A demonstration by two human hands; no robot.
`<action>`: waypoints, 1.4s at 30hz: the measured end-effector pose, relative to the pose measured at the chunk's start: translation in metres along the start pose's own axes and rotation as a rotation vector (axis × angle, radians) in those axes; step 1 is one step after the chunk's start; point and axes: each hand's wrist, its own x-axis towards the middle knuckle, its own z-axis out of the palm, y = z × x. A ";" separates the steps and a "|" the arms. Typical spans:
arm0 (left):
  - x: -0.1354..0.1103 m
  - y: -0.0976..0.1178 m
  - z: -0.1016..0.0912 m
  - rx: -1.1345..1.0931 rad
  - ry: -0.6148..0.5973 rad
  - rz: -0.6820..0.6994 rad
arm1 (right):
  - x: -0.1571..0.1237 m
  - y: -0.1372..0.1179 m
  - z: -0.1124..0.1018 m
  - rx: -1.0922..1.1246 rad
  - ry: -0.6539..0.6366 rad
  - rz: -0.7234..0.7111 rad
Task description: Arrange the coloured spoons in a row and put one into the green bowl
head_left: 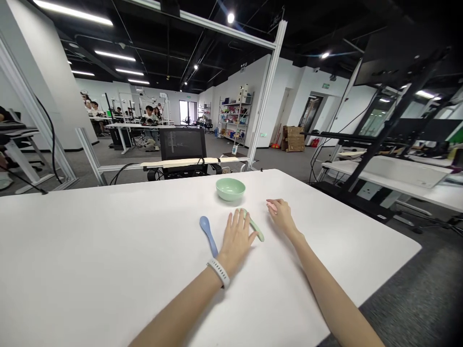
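Currently under the left hand: a pale green, slender, curved utensil (pixel 257 231) lies on the smooth white tabletop (pixel 108 250), its far end partly covered by the fingers, so the shape of that end cannot be made out.
Green utensil, handling: judging by the pose, light, flat pressure from the fingertips would steady it best; pushing down on one end could make a curved piece rock or swivel.
Pink piece, handling: a small pink object (pixel 272 206) sits at the right fingertips, mostly hidden; a firm pinch, kept low over the table, should stop it slipping.
Blue spoon, clearance: a matte blue spoon with an oval bowl end (pixel 208 232) lies left of the left hand, its handle running down close to the wrist; a sideways sweep there might knock it.
Green bowl, clearance: a round, light green bowl (pixel 231 196) stands upright beyond both hands, near the left fingertips yet apart from them, so reaching further forward calls for care.
Left hand: palm down (pixel 237 238), fingers nearly straight and slightly spread, thumb out beside the green utensil's near end; it is not wrapped around anything, and whether the thumb touches is unclear.
Right hand: fingers curled inward (pixel 284 217), thumb and fingertips closed around the pink object, held right of the green utensil.
Left wrist: a pale watch-style band (pixel 219 273) circles it.
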 end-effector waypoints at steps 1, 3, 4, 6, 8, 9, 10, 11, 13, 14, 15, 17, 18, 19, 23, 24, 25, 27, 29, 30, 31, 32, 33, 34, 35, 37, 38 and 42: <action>-0.009 -0.011 -0.006 0.017 0.020 -0.019 | -0.001 -0.004 0.002 0.022 -0.021 -0.021; -0.033 -0.035 -0.013 0.052 0.030 -0.047 | -0.004 -0.012 0.006 0.056 -0.065 -0.053; -0.046 -0.046 -0.015 0.066 0.025 -0.053 | -0.006 -0.015 0.008 0.071 -0.086 -0.071; -0.071 -0.067 -0.017 0.086 0.014 -0.063 | -0.008 -0.022 0.012 0.096 -0.127 -0.109; -0.093 -0.086 -0.020 0.080 0.004 -0.044 | -0.009 -0.026 0.016 0.115 -0.168 -0.138; -0.102 -0.098 -0.024 0.076 0.005 -0.042 | -0.009 -0.027 0.018 0.123 -0.186 -0.144; -0.110 -0.111 -0.029 0.078 0.013 -0.068 | -0.009 -0.029 0.020 0.129 -0.205 -0.145; -0.118 -0.126 -0.037 0.086 0.017 -0.108 | -0.010 -0.029 0.021 0.135 -0.226 -0.146; -0.138 -0.165 -0.057 0.126 0.005 -0.231 | -0.011 -0.030 0.023 0.151 -0.272 -0.146; -0.151 -0.187 -0.070 0.154 -0.004 -0.305 | -0.011 -0.030 0.023 0.159 -0.289 -0.143; -0.167 -0.210 -0.082 0.181 -0.012 -0.373 | -0.011 -0.030 0.023 0.166 -0.298 -0.138; -0.203 -0.252 -0.107 0.231 -0.014 -0.486 | -0.011 -0.029 0.024 0.178 -0.289 -0.122; -0.222 -0.270 -0.118 0.254 -0.014 -0.533 | -0.011 -0.028 0.025 0.183 -0.279 -0.113; -0.240 -0.284 -0.127 0.275 -0.012 -0.576 | -0.010 -0.027 0.026 0.188 -0.270 -0.107; -0.289 -0.307 -0.152 0.295 -0.078 -0.738 | -0.007 -0.016 0.036 0.200 -0.237 -0.103; -0.293 -0.307 -0.155 0.285 -0.099 -0.777 | -0.007 -0.013 0.039 0.200 -0.235 -0.105; -0.296 -0.305 -0.158 0.271 -0.117 -0.809 | -0.006 -0.009 0.042 0.200 -0.236 -0.109; -0.296 -0.301 -0.161 0.244 -0.138 -0.839 | -0.005 -0.003 0.047 0.197 -0.232 -0.118; -0.294 -0.297 -0.162 0.229 -0.142 -0.832 | -0.004 0.002 0.050 0.196 -0.211 -0.130; -0.293 -0.296 -0.162 0.226 -0.140 -0.825 | -0.003 0.004 0.052 0.198 -0.198 -0.136; -0.293 -0.295 -0.162 0.224 -0.137 -0.821 | -0.003 0.005 0.053 0.200 -0.189 -0.142; -0.292 -0.295 -0.162 0.222 -0.133 -0.822 | -0.002 0.006 0.054 0.202 -0.184 -0.145; -0.293 -0.295 -0.161 0.222 -0.127 -0.825 | -0.002 0.006 0.054 0.203 -0.184 -0.147; -0.293 -0.295 -0.161 0.223 -0.121 -0.830 | -0.002 0.007 0.054 0.202 -0.187 -0.145; -0.293 -0.295 -0.161 0.224 -0.117 -0.833 | -0.002 0.007 0.054 0.200 -0.191 -0.141; -0.294 -0.296 -0.160 0.223 -0.116 -0.835 | -0.003 0.006 0.054 0.197 -0.201 -0.132; -0.294 -0.296 -0.160 0.222 -0.117 -0.835 | -0.003 0.006 0.054 0.197 -0.206 -0.129; -0.293 -0.296 -0.160 0.218 -0.115 -0.837 | -0.004 0.006 0.053 0.198 -0.216 -0.118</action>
